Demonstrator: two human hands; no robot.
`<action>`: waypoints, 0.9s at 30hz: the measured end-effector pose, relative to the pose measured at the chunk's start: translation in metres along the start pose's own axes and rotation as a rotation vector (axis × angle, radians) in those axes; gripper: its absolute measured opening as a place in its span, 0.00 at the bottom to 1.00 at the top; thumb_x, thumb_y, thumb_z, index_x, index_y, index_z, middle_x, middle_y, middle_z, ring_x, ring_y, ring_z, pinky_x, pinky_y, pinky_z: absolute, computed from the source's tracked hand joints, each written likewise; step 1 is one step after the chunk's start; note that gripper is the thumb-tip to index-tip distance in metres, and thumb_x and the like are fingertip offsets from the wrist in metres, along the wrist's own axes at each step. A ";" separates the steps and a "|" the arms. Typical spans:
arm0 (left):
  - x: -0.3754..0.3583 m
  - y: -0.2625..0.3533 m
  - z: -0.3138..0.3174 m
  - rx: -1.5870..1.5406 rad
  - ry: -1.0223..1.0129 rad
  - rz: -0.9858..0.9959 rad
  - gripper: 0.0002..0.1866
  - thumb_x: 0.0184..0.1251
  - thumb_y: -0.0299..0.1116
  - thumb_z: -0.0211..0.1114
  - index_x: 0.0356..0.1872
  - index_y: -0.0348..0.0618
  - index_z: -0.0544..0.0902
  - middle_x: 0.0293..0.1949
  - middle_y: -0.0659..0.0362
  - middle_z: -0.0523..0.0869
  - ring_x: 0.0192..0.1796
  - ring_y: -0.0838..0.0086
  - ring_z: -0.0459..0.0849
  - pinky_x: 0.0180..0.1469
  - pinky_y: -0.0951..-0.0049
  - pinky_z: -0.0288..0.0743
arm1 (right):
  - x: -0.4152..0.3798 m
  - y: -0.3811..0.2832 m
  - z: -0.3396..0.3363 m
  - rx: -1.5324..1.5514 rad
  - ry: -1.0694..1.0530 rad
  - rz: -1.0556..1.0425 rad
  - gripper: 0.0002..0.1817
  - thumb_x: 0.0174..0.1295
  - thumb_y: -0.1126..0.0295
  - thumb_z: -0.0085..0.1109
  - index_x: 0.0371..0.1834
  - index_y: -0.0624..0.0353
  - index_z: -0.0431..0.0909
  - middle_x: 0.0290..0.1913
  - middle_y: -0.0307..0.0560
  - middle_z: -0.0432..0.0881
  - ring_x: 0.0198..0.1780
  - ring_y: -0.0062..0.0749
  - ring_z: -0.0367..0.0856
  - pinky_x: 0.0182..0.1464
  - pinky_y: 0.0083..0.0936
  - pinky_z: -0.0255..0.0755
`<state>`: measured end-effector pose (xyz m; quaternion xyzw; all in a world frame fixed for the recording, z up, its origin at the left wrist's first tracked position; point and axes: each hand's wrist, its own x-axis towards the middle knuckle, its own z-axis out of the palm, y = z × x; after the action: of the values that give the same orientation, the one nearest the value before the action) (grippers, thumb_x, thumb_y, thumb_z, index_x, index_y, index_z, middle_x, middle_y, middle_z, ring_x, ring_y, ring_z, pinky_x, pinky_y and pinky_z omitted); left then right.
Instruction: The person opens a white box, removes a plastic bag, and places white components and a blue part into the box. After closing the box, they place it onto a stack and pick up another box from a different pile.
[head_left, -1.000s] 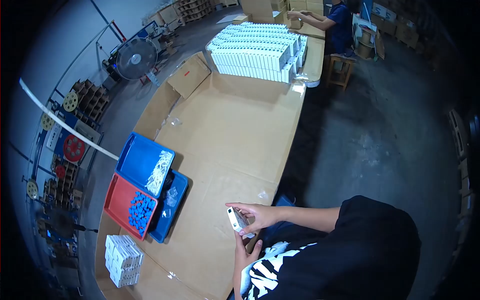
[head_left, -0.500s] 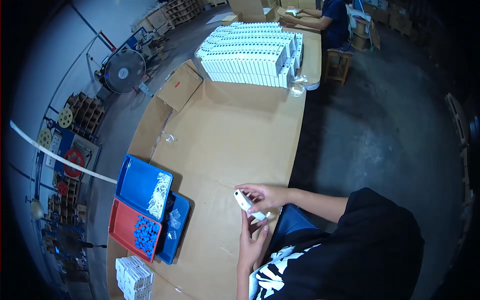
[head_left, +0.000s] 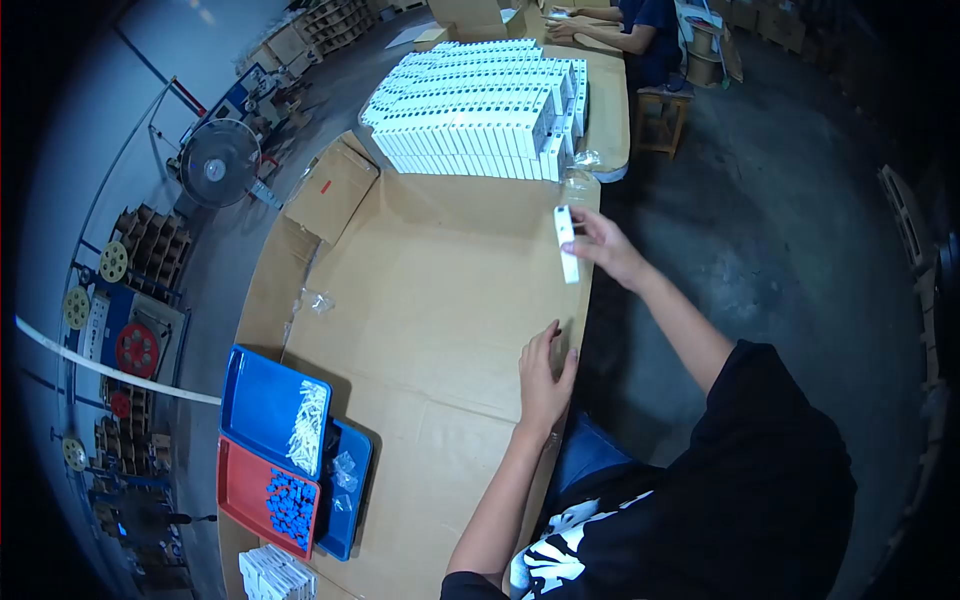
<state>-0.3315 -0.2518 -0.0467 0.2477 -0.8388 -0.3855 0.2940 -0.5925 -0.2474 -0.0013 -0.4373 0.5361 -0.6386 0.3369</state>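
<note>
Near the table's right edge, my right hand [head_left: 612, 252] grips a slim white rectangular piece [head_left: 567, 245] between thumb and fingers, holding it by one long side. The piece is raised over the cardboard surface, with a small dark spot at its upper end. My left hand [head_left: 545, 380] is below it and apart from it, empty, with thumb and fingers spread. Beyond my right hand, rows of similar white pieces [head_left: 460, 110] are stacked upright at the far end.
At left, a blue tray [head_left: 250, 400] holds white parts and a red tray [head_left: 240, 480] holds blue parts. Another blue tray [head_left: 352, 500] with clear bits lies beneath. White pieces [head_left: 275, 575] are stacked at bottom left. A co-worker [head_left: 650, 45] works at the far end.
My right hand has moved up and away from my left hand, carrying the white piece towards the far stack. My left hand has let go of it and moved slightly up and right.
</note>
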 end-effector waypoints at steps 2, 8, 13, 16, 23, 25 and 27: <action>0.019 0.000 0.012 0.069 0.001 0.047 0.28 0.72 0.32 0.68 0.71 0.40 0.75 0.61 0.47 0.83 0.65 0.54 0.79 0.70 0.56 0.69 | 0.017 -0.008 -0.024 -0.049 0.071 -0.030 0.41 0.67 0.67 0.71 0.81 0.63 0.63 0.71 0.48 0.74 0.73 0.33 0.71 0.77 0.33 0.63; 0.050 -0.017 0.049 0.215 0.001 0.143 0.26 0.71 0.36 0.69 0.68 0.41 0.78 0.62 0.48 0.79 0.68 0.52 0.74 0.72 0.52 0.63 | 0.082 -0.022 -0.101 0.077 0.397 -0.012 0.35 0.75 0.65 0.63 0.83 0.53 0.62 0.62 0.45 0.81 0.62 0.29 0.81 0.60 0.29 0.80; 0.070 -0.022 0.059 0.299 -0.091 0.160 0.28 0.71 0.38 0.69 0.69 0.41 0.77 0.63 0.48 0.78 0.68 0.53 0.73 0.73 0.51 0.61 | 0.171 -0.002 -0.179 0.534 0.596 -0.103 0.25 0.77 0.52 0.52 0.67 0.59 0.75 0.61 0.49 0.80 0.63 0.40 0.82 0.63 0.44 0.80; 0.085 -0.025 0.063 0.357 -0.108 0.152 0.28 0.72 0.41 0.68 0.69 0.40 0.76 0.64 0.46 0.77 0.69 0.52 0.73 0.74 0.51 0.61 | 0.224 -0.004 -0.213 0.609 0.632 -0.101 0.24 0.76 0.50 0.51 0.61 0.59 0.77 0.60 0.51 0.81 0.61 0.41 0.83 0.62 0.45 0.80; 0.092 -0.023 0.058 0.349 -0.116 0.071 0.34 0.68 0.51 0.71 0.66 0.38 0.78 0.66 0.45 0.76 0.69 0.50 0.72 0.73 0.51 0.61 | 0.343 -0.021 -0.253 0.235 1.014 -0.061 0.25 0.73 0.45 0.54 0.57 0.55 0.82 0.50 0.45 0.86 0.50 0.34 0.86 0.43 0.38 0.83; 0.095 -0.022 0.057 0.356 -0.131 0.055 0.34 0.67 0.52 0.72 0.66 0.38 0.78 0.66 0.46 0.76 0.70 0.51 0.73 0.73 0.51 0.61 | 0.377 -0.017 -0.275 0.073 1.066 0.017 0.24 0.72 0.46 0.56 0.52 0.54 0.85 0.44 0.43 0.86 0.43 0.30 0.86 0.35 0.33 0.82; 0.097 -0.020 0.057 0.355 -0.148 0.033 0.35 0.67 0.52 0.72 0.66 0.38 0.78 0.66 0.46 0.76 0.70 0.52 0.73 0.73 0.52 0.61 | 0.410 -0.005 -0.294 -0.108 1.062 0.038 0.25 0.70 0.44 0.56 0.48 0.56 0.87 0.38 0.41 0.85 0.37 0.28 0.84 0.33 0.30 0.81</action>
<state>-0.4351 -0.2975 -0.0628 0.2530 -0.9168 -0.2440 0.1895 -1.0231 -0.5001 0.0722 -0.0609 0.6728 -0.7372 0.0079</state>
